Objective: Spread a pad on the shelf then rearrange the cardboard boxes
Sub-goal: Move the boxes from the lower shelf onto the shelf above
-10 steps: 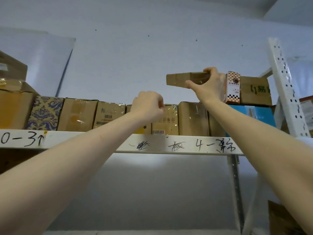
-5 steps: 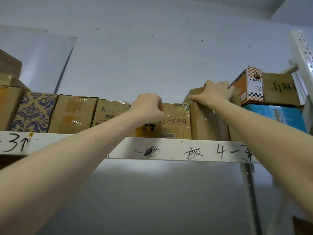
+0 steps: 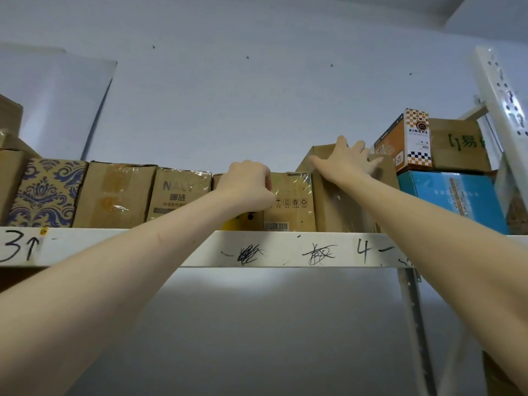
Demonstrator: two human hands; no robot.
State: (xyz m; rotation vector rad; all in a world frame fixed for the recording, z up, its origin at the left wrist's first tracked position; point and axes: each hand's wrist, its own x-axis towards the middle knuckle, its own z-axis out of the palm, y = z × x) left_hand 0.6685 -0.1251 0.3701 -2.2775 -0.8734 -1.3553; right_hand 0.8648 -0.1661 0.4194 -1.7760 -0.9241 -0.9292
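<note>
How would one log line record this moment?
left hand: curled at yellow-printed box, grip unclear | right hand: flat on plain cardboard box | phase: rearranging

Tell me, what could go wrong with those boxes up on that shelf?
The right hand presses flat on the top box, which seems to sit askew atop the row, close to the shelf edge; it might slide off toward the person. Its fingers also reach near the tall orange box perched on the blue box; a shove could topple it.
</note>
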